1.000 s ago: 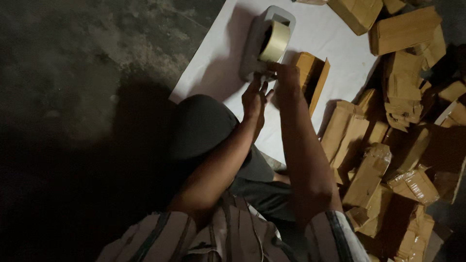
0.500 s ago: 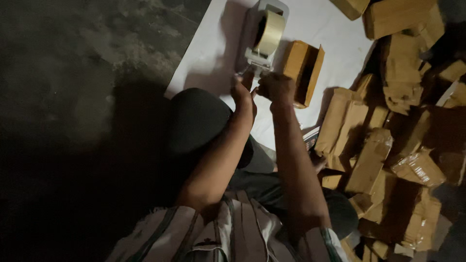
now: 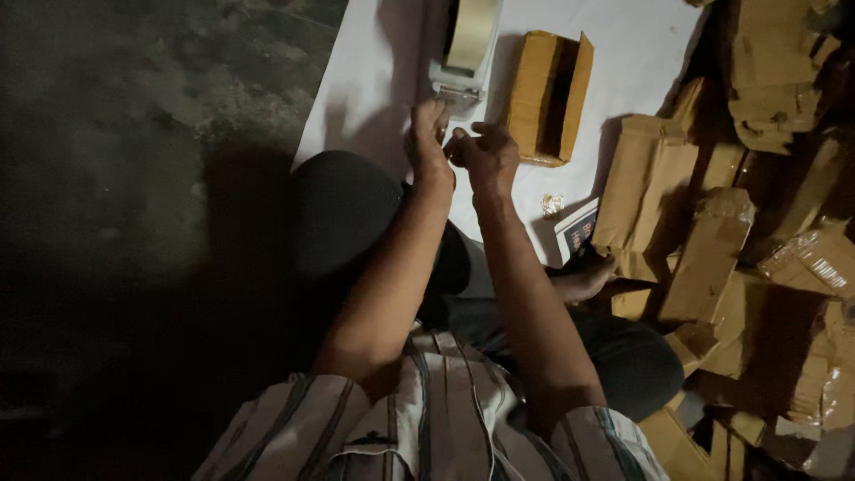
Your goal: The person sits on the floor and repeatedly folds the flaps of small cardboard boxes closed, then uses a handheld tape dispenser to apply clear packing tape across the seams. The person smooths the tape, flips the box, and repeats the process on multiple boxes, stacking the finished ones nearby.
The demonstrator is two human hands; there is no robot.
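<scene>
Tape dispenser [image 3: 467,44] | left hand [image 3: 429,134], right hand [image 3: 485,153] pinched together just below its cutter, seemingly on a tape strip | brown box [image 3: 545,85] kept right of it.

Hands [image 3: 463,147] back from tape dispenser [image 3: 463,49]

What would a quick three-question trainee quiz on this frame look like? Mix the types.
1. True or false: the tape dispenser stands on the white sheet.
2. Which side of the dispenser is the open cardboard box on in the picture: A left, B right, C under it?
3. Fill in: the left hand and right hand are raised together just below the ____.

Key: 1 true. 2 B. 3 tape dispenser. Whether the hands pinch tape between them cannot be told.
</scene>
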